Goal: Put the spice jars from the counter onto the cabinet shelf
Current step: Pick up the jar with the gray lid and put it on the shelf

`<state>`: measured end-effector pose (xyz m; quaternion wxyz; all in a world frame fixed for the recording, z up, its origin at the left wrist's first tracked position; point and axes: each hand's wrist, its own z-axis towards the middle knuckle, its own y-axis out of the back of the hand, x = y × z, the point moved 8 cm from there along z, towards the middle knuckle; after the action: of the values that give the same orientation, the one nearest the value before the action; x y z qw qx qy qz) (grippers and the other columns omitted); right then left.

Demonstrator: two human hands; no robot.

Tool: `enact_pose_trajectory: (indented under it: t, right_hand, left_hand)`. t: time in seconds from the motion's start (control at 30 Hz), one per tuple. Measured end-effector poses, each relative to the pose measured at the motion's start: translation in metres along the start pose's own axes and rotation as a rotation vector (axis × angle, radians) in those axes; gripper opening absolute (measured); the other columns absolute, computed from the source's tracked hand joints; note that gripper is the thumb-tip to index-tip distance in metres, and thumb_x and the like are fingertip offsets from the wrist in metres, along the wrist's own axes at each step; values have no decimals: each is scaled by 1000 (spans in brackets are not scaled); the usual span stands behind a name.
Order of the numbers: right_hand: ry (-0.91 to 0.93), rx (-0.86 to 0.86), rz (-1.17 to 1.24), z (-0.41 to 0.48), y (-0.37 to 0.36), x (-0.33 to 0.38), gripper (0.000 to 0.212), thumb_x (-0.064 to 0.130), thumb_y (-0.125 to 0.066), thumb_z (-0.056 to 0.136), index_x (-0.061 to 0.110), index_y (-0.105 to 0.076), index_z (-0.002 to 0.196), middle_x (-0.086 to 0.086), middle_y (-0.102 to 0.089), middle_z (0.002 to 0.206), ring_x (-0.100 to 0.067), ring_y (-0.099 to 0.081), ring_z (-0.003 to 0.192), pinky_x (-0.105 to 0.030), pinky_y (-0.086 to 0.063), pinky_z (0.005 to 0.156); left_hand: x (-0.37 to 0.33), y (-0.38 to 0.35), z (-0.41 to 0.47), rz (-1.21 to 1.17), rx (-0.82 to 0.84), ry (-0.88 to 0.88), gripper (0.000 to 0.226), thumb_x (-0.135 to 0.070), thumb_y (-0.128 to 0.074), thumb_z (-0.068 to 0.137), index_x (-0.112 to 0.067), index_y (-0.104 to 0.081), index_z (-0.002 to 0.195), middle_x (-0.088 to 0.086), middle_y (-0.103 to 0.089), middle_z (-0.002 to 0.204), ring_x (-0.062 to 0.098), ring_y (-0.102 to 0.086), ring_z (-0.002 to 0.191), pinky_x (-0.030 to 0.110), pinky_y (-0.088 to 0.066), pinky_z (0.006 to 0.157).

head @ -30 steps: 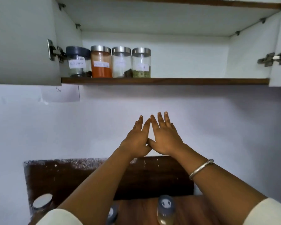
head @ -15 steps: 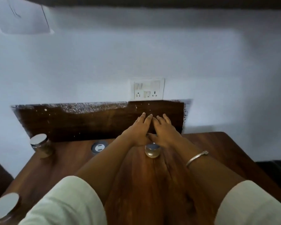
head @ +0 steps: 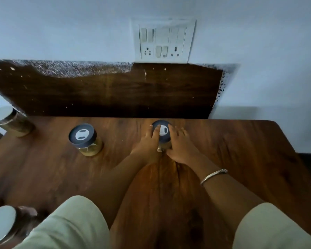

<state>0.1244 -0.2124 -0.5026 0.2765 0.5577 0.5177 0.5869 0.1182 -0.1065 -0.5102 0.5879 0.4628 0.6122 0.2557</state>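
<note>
A spice jar with a dark lid (head: 163,132) stands on the wooden counter (head: 241,151) near the back. My left hand (head: 147,144) wraps its left side, with a finger on the lid. My right hand (head: 180,147) clasps its right side. A second dark-lidded jar (head: 84,139) with yellowish contents stands to the left. A steel-lidded jar (head: 9,121) sits at the far left edge, and another steel-lidded jar (head: 4,223) is at the near left corner. The cabinet shelf is out of view.
A dark wooden backsplash (head: 115,94) runs behind the counter against a pale wall. A switch and socket panel (head: 166,41) is on the wall above it. The counter's right edge falls away at the far right.
The view has dropped from the cabinet shelf down to the counter. Both hands have come down from mid-air and closed around the dark-lidded jar.
</note>
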Motion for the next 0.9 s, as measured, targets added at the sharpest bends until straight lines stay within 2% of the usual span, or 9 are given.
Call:
enact_pose_trajectory:
  t: [0.13, 0.2, 0.3, 0.4, 0.5, 0.67, 0.8, 0.9]
  right_hand:
    - [-10, -4, 54, 19, -17, -10, 88, 45, -55, 88, 22, 3, 150, -15, -13, 157, -35, -13, 143, -44, -23, 113]
    - [-20, 8, 84, 27, -25, -12, 82, 41, -52, 91, 23, 3, 150, -17, -15, 156, -35, -20, 141, -43, -30, 109]
    - [-12, -22, 130, 32, -27, -11, 77, 33, -53, 92, 21, -4, 150, -18, -26, 151, -33, -39, 131, -38, -43, 100]
    - [1, -80, 167, 29, -23, -12, 74, 29, -55, 92, 17, -10, 150, -18, -32, 147, -31, -42, 128, -35, -44, 98]
    - [-5, -102, 195, 19, -19, -12, 75, 31, -57, 90, 15, -13, 149, -17, -32, 147, -30, -40, 129, -36, -43, 99]
    - [17, -211, 258, -4, 1, 4, 67, 29, -55, 92, 13, -21, 147, -14, -35, 146, -27, -38, 130, -36, -42, 102]
    - [20, -312, 354, -29, 22, 25, 64, 29, -57, 92, 10, -26, 145, -14, -40, 142, -24, -41, 128, -35, -42, 102]
    - [39, -387, 399, -49, 35, 46, 63, 31, -58, 90, 9, -30, 142, -12, -44, 140, -21, -43, 126, -21, -38, 93]
  left_hand:
    - [11, -9, 12, 36, -92, 15, 86, -23, -61, 87, -23, 0, 149, 8, 21, 155, 35, -6, 144, 40, -32, 111]
    - [16, -11, 17, 34, -119, 38, 82, -19, -61, 86, -22, -7, 148, 12, 19, 155, 37, -12, 143, 40, -37, 108]
    - [17, -11, 19, -46, -163, 49, 67, -16, -62, 84, -16, -26, 140, 14, -3, 156, 35, -30, 137, 36, -42, 103]
    - [15, -5, 14, -102, -256, 30, 45, -12, -63, 82, -13, -42, 122, 14, -24, 148, 30, -45, 124, 28, -46, 95]
    - [13, 2, 6, -145, -297, 9, 34, -8, -63, 82, -13, -46, 111, 13, -34, 140, 28, -49, 118, 24, -47, 88]
    - [1, 25, -14, -176, -365, -69, 40, -11, -67, 77, -11, -49, 113, 11, -41, 134, 25, -47, 118, 18, -41, 86]
    - [-7, 50, -42, -206, -462, -116, 52, -16, -69, 74, -9, -48, 120, 12, -41, 139, 25, -41, 128, 28, -41, 97]
    - [-11, 69, -67, -247, -510, -135, 60, -17, -69, 73, -11, -43, 127, 12, -34, 147, 23, -31, 137, 32, -33, 107]
